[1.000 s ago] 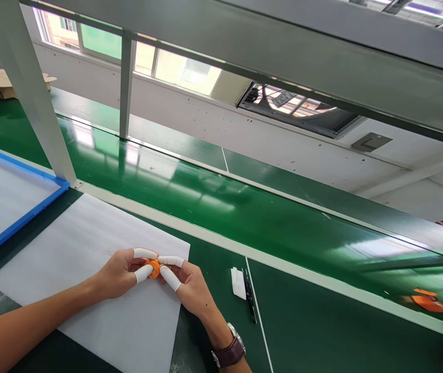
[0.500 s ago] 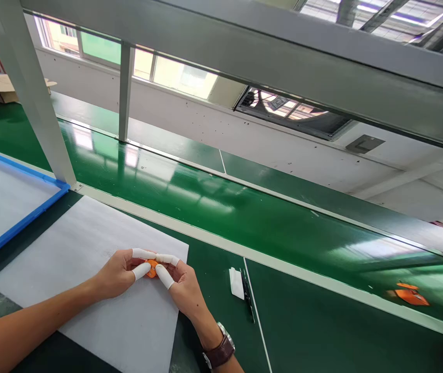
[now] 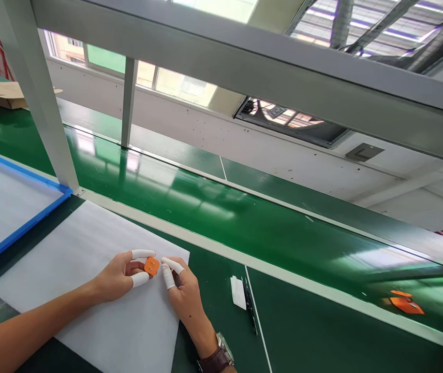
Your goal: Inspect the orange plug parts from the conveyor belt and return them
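A small orange square part (image 3: 151, 266) with rounded corners sits between the thumb and index finger of my left hand (image 3: 118, 277). White finger cots cover that thumb and index finger. Just to the right of the part, my right hand (image 3: 183, 287) has its thumb and index finger drawn together, also in white cots. Whether anything tiny is pinched in them I cannot make out. Both hands are over a white sheet (image 3: 101, 228) on the dark green table.
A blue-edged tray (image 3: 23, 233) is at the left. Right of the sheet lie a white rectangular piece (image 3: 238, 292) and black tweezers-like tool (image 3: 250, 305). Orange pieces (image 3: 407, 304) rest on the green belt (image 3: 213, 207) at far right. A grey frame post (image 3: 37, 98) stands at left.
My right hand has let go of the orange part and moved slightly right. The left hand keeps hold of it, and its face now shows more fully. The view has tilted slightly.
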### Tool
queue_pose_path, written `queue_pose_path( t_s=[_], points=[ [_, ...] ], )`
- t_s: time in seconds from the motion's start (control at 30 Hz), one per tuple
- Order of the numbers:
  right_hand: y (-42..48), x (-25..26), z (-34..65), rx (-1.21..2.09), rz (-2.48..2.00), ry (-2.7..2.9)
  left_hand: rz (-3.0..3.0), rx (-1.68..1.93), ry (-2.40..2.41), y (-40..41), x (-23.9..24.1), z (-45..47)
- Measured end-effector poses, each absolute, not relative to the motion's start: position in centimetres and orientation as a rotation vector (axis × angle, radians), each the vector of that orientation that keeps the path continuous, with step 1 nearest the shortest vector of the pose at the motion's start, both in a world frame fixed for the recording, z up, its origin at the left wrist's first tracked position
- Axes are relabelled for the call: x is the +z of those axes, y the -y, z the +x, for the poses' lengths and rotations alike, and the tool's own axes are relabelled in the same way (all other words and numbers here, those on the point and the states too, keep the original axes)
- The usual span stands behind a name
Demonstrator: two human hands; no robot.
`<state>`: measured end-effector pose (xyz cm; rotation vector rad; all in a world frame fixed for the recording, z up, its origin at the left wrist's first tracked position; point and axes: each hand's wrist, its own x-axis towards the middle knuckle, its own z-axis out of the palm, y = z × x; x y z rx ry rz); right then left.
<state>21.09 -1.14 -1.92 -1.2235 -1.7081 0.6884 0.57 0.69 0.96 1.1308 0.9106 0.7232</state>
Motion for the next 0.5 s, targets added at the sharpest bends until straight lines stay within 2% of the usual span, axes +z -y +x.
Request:
queue_pose_path(
  t_s=[0.27, 0.5],
  points=[
    [1.1, -2.8, 20.9, 0.515, -1.139, 1.905, 1.257, 0.834, -0.992, -0.5, 0.5, 0.8],
    [0.9, -2.6, 20.6, 0.406, -1.095, 1.983, 1.669, 0.899, -1.239, -3.2, 1.9, 0.4]
  ],
)
